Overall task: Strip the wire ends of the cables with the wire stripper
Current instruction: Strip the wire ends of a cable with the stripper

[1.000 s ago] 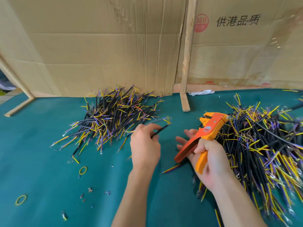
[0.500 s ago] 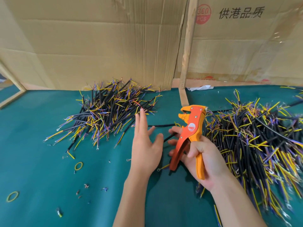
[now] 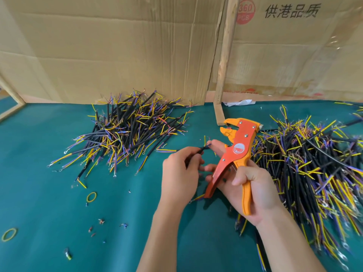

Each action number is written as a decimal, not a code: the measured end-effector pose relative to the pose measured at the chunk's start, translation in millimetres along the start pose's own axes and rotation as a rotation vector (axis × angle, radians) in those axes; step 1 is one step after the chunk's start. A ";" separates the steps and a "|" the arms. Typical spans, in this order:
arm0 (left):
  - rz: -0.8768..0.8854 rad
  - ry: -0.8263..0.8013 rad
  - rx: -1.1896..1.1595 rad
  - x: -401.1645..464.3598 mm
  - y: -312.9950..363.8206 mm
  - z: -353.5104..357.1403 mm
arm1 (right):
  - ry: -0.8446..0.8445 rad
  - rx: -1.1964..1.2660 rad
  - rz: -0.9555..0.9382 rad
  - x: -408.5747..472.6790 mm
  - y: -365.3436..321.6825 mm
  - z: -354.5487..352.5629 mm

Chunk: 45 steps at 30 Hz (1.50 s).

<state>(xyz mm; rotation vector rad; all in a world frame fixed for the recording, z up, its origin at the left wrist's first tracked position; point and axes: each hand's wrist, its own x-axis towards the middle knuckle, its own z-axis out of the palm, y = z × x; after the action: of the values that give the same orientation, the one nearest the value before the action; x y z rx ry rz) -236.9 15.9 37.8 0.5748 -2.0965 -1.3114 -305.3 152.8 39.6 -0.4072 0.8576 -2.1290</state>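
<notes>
The left hand (image 3: 179, 173) pinches one black cable (image 3: 200, 150) between thumb and fingers, its yellow and purple wire ends fanned upward just beside the tool's head. The right hand (image 3: 253, 190) is clenched round the handles of the orange wire stripper (image 3: 236, 152), whose jaws stand apart and hold no wire; the handles are spread.

Judgement: the step in hand is feeding the wire ends into the jaws. To do it well, the ends should be gathered straight and level, seated squarely across the blades to an even depth, and the cable held firm close to its tip while the handles are squeezed in one steady stroke. A splayed strand may escape the blades or be cut short.

A heap of cables (image 3: 129, 130) lies to the left, near the back; a larger heap (image 3: 306, 167) lies to the right, touching the right wrist area. The work surface is a green mat (image 3: 49, 203), scattered with yellow rubber bands (image 3: 91, 196) and small insulation scraps (image 3: 101, 221). Cardboard sheets (image 3: 117, 48) braced by a wooden strut (image 3: 225, 55) form the backdrop.
</notes>
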 end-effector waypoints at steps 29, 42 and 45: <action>0.054 0.030 -0.224 8.1 -11.9 -24.6 | 0.002 -0.224 0.298 -7.6 -3.7 12.5; 0.130 0.020 -0.079 10.6 -16.7 -22.6 | -0.081 -0.297 0.305 -9.6 -1.4 10.0; 0.136 0.015 -0.088 10.0 -15.4 -23.5 | -0.058 -0.292 0.297 -10.7 0.3 14.2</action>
<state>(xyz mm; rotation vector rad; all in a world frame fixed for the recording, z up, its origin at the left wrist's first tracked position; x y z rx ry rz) -227.4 -12.1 34.3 0.3959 -2.0166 -1.3102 -290.6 154.7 49.7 -0.4562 1.1258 -1.7178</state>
